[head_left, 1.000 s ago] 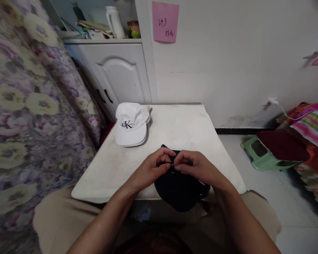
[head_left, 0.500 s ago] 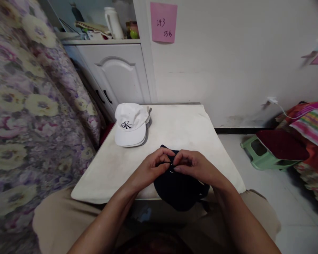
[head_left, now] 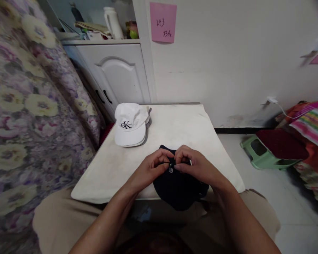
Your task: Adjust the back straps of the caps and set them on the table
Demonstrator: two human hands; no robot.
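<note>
A dark navy or black cap lies at the near edge of the white-covered table, partly hanging over my lap. My left hand pinches its upper edge from the left, thumb against forefinger. From the right, my right hand pinches the same edge, its fingertips close to those of the left. Between the two thumbs shows a small silvery metal piece, which looks like a strap buckle. My fingers hide the exact strip of cloth they grip.
A white cap with black letters rests on other caps, at the table's back left. Flowered curtain hangs on the left, beside a white cabinet. On the right floor stands a green stool with a dark red cover.
My right hand has shifted slightly up at the cap's edge. More of the metal piece shows between my thumbs. My left hand and the white cap stay in place.
</note>
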